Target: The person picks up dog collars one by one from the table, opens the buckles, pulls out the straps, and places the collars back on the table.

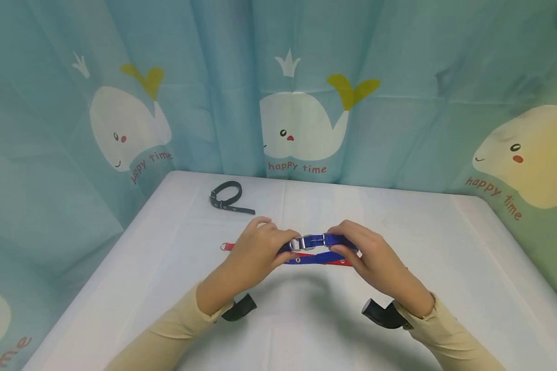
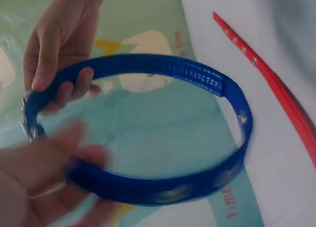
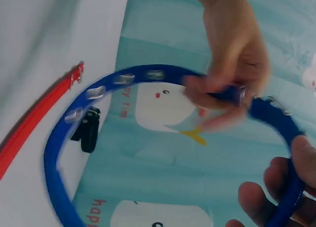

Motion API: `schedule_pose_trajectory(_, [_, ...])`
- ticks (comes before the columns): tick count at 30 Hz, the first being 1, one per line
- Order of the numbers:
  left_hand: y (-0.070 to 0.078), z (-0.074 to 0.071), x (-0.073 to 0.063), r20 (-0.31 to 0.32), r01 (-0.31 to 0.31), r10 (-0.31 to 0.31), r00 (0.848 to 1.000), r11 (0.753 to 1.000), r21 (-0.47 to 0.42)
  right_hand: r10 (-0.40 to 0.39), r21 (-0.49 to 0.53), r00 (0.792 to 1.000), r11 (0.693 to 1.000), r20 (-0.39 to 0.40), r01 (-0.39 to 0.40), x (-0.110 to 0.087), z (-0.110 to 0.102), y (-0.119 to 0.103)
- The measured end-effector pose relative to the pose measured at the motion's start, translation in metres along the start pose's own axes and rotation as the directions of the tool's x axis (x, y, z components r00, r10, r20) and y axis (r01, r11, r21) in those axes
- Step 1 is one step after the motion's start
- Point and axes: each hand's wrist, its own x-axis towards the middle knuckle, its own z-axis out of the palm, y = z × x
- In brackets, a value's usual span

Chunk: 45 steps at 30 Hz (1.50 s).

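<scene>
Both hands hold the blue collar [image 2: 143,63] above the middle of the surface [image 1: 422,226], between its left and right edges. The collar bows into a wide loop. The left hand [image 1: 260,248] pinches it between thumb and fingers beside a metal ring [image 1: 295,243]; one finger stands raised from the strap. In the left wrist view that hand is blurred, so I cannot tell how its other fingers lie. The right hand [image 1: 373,255] grips the strap between thumb and curled fingers, just beside the buckle [image 1: 325,240], which sits between the two hands. Metal eyelets run along part of the strap, and pale stitching shows on a doubled stretch. I cannot tell whether the strap's tip is through the buckle.

The red collar [image 1: 229,247] lies on the surface, behind and below the blue one, stretched roughly along the far edge's direction; its left end, with a small ring, shows past the left hand. Nearer the far left corner lies the black collar [image 1: 239,209], one part curled in a loop and its tail straight, pointing right.

Beige sleeves [image 1: 455,335] cover both forearms, with a dark piece [image 1: 384,315] under each wrist. Beyond the far edge hangs a blue-green curtain [image 1: 399,51] with white whales, yellow tails and the words "happy time".
</scene>
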Motion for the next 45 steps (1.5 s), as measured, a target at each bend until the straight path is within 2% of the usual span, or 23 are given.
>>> schedule_pose_trajectory(3, [-0.003,0.000,-0.001,0.094,0.070,-0.070,0.993,0.998,0.006,0.007,-0.019,1.000,1.000,-0.010,-0.007,-0.001,-0.004,0.000])
schedule_pose_trajectory(6, [-0.001,0.000,0.000,0.121,0.096,-0.090,0.989,0.995,-0.042,0.004,-0.020,1.000,1.000,-0.003,-0.004,-0.001,-0.005,0.000])
schedule_pose_trajectory(8, [0.001,0.000,0.001,0.091,0.058,-0.050,0.995,0.994,-0.089,-0.015,-0.023,1.000,1.000,0.013,0.015,0.000,-0.002,0.000])
schedule_pose_trajectory(10, [0.005,0.000,0.002,0.033,-0.013,0.017,0.999,0.994,-0.105,-0.036,-0.024,0.999,0.999,0.023,0.036,0.002,0.002,0.000])
schedule_pose_trajectory(13, [0.007,-0.002,0.002,-0.037,-0.091,0.089,0.995,0.994,-0.057,-0.042,-0.054,0.998,0.998,0.040,0.044,0.002,0.007,0.000])
schedule_pose_trajectory(15, [0.005,-0.006,0.000,-0.050,-0.092,0.091,0.995,0.996,-0.010,-0.014,-0.089,0.998,0.996,0.068,0.021,0.000,0.007,0.001])
schedule_pose_trajectory(18, [-0.001,-0.012,-0.003,-0.039,-0.053,0.055,0.998,0.997,0.047,0.059,-0.171,0.989,0.985,0.135,-0.035,-0.004,0.002,0.003])
schedule_pose_trajectory(21, [-0.014,-0.017,-0.007,-0.052,-0.035,0.040,0.998,0.996,0.085,0.075,-0.208,0.982,0.977,0.170,-0.039,-0.010,-0.006,0.008])
schedule_pose_trajectory(26, [-0.049,-0.022,-0.015,-0.119,-0.068,0.083,0.989,0.990,0.123,-0.035,-0.194,0.986,0.979,0.163,0.067,-0.018,-0.025,0.025])
schedule_pose_trajectory(29, [-0.072,-0.021,-0.020,-0.114,-0.080,0.098,0.989,0.985,0.152,-0.059,-0.220,0.981,0.970,0.186,0.100,-0.023,-0.036,0.036])
schedule_pose_trajectory(33, [-0.100,-0.016,-0.024,-0.088,-0.067,0.087,0.992,0.976,0.208,-0.031,-0.276,0.974,0.957,0.226,0.094,-0.031,-0.047,0.053])
schedule_pose_trajectory(36, [-0.117,-0.010,-0.027,-0.066,-0.064,0.083,0.994,0.967,0.248,0.021,-0.307,0.966,0.950,0.259,0.061,-0.036,-0.050,0.068])
schedule_pose_trajectory(38, [-0.128,-0.004,-0.028,-0.045,-0.069,0.085,0.995,0.960,0.273,0.077,-0.317,0.954,0.948,0.289,0.019,-0.039,-0.050,0.077])
schedule_pose_trajectory(40, [-0.138,0.005,-0.028,-0.017,-0.078,0.086,0.996,0.953,0.294,0.155,-0.323,0.932,0.945,0.328,-0.044,-0.042,-0.048,0.085])
schedule_pose_trajectory(42, [-0.147,0.015,-0.027,0.021,-0.082,0.079,0.997,0.948,0.309,0.239,-0.325,0.897,0.939,0.373,-0.115,-0.045,-0.044,0.093])
schedule_pose_trajectory(45, [-0.159,0.031,-0.025,0.093,-0.080,0.053,0.994,0.945,0.317,0.341,-0.335,0.832,0.920,0.436,-0.202,-0.048,-0.037,0.105])
